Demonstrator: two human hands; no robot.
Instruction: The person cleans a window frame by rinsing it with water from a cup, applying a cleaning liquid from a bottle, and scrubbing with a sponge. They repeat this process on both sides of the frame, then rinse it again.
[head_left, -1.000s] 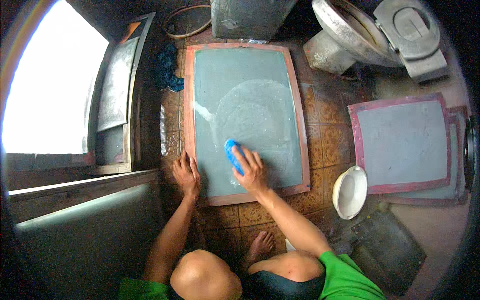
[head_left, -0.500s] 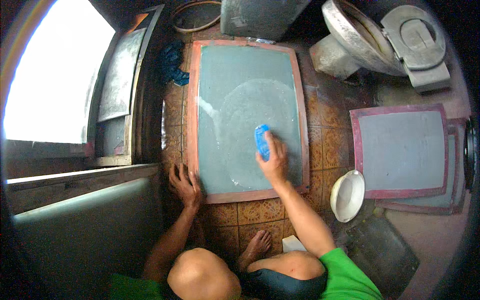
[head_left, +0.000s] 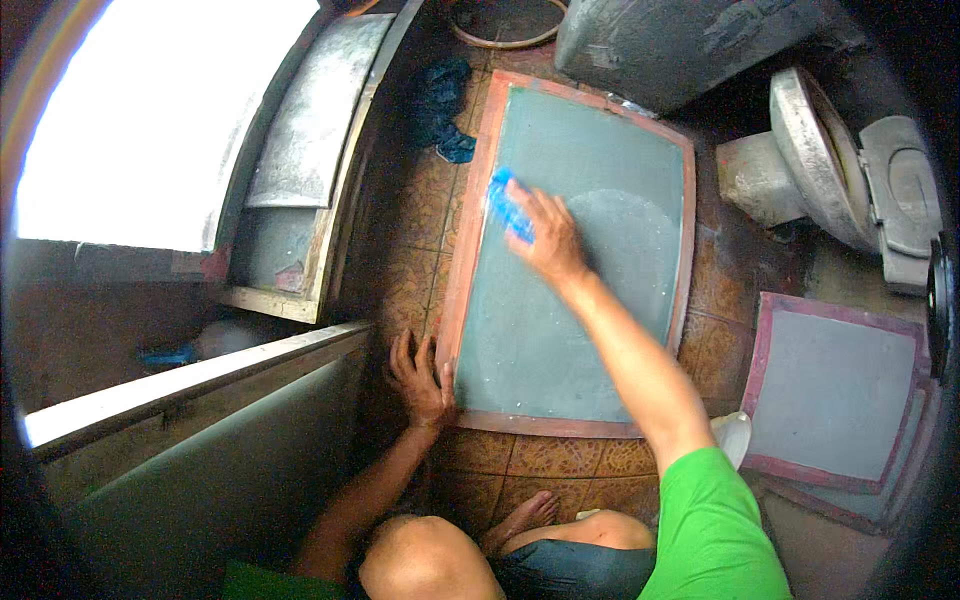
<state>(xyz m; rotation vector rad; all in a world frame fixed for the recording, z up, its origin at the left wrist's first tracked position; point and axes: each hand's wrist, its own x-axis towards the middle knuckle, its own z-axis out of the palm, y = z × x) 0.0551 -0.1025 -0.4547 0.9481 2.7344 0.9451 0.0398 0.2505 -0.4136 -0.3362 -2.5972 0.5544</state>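
Observation:
A large mesh screen [head_left: 600,140] in an orange-red frame lies flat on the tiled floor in front of me. My right hand [head_left: 550,238] is closed on a blue oblong scrubber [head_left: 511,205], slightly blurred, pressed to the mesh near its left side. Whether it is a brush or a sponge I cannot tell. Beside the frame's lower left corner rests my left hand [head_left: 422,385], fingers spread, the thumb side against the frame's edge. A faint pale curved streak and small whitish specks mark the mesh.
At the right lie stacked screens with a magenta-framed one [head_left: 835,385] on top, and a white basin [head_left: 734,438] beside it. A toilet [head_left: 800,170] stands at the far right. Dark blue cloth [head_left: 440,105] lies beyond the left edge. A wooden ledge [head_left: 200,385] runs along my left.
My right hand has swept the blue scrubber from the screen's lower middle up to its left side. The view has turned and shifted, while my left hand stays by the lower left corner.

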